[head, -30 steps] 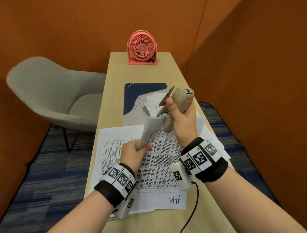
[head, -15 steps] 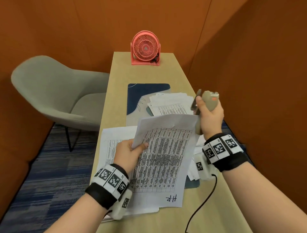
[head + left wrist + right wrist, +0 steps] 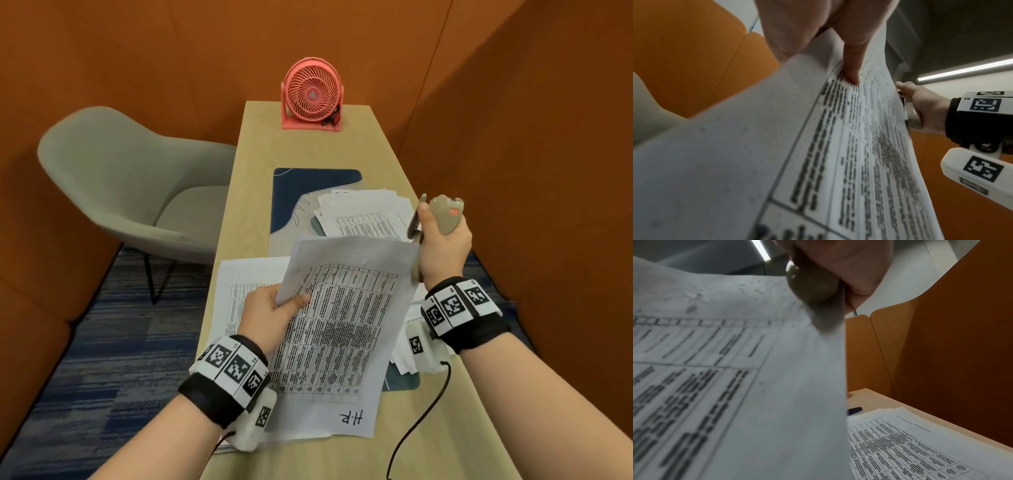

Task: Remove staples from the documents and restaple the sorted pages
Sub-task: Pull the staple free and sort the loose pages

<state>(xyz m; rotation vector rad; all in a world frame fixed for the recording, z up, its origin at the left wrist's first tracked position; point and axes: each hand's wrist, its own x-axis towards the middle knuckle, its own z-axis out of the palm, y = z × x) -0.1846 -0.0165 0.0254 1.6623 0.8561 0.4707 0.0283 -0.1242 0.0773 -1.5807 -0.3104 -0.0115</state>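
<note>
My left hand [image 3: 274, 315] pinches the left edge of a printed table sheet [image 3: 342, 329] marked "H.R", thumb on top, holding it tilted above the desk; the same sheet [image 3: 777, 146] fills the left wrist view. My right hand [image 3: 442, 243] grips a beige stapler [image 3: 445, 214] upright, just right of the sheet's top right corner. The stapler [image 3: 813, 287] shows blurred behind the sheet [image 3: 735, 386] in the right wrist view. More printed pages [image 3: 246, 284] lie flat under the held sheet.
A loose pile of printed pages [image 3: 363, 212] lies on a blue mat [image 3: 308, 185] mid-desk. A pink fan [image 3: 311, 92] stands at the far end. A grey chair [image 3: 130, 185] sits left of the desk [image 3: 308, 147]. Orange walls close in.
The right hand with the stapler has moved right, away from the sheet's corner. The left hand has swung the sheet out flat, so its printed side faces up.
</note>
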